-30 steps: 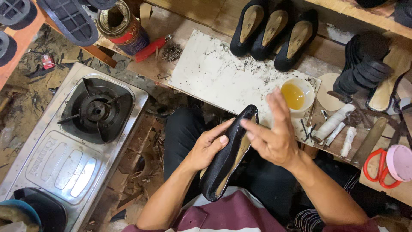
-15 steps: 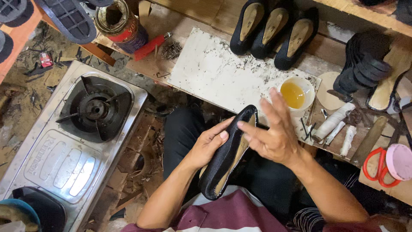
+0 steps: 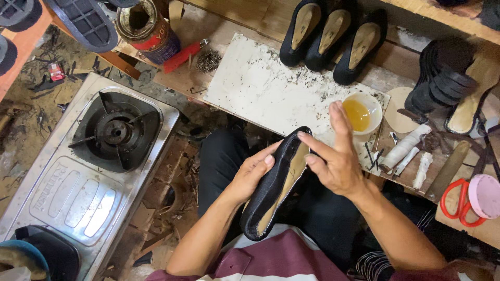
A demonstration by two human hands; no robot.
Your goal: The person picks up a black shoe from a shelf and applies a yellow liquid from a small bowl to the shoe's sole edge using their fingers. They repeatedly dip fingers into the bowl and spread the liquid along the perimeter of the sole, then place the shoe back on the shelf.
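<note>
Head view: a black fabric slipper upper with tan insole (image 3: 276,190) held over the lap.
The left hand (image 3: 253,174) clamps its side; the right hand (image 3: 333,156), fingers spread, touches its toe. Beyond the fingertips, a small white bowl (image 3: 363,112) holds amber liquid glue.

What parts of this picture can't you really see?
- Head view: the far side of the black shoe is covered by the left hand.
- The right hand covers part of the shoe's opening, so its fingertips' contact is unclear.
- The stack of black soles hides its lower pieces.
- The red scissors are partly under a pink lid.
- The can is cut off by the top edge.
</note>
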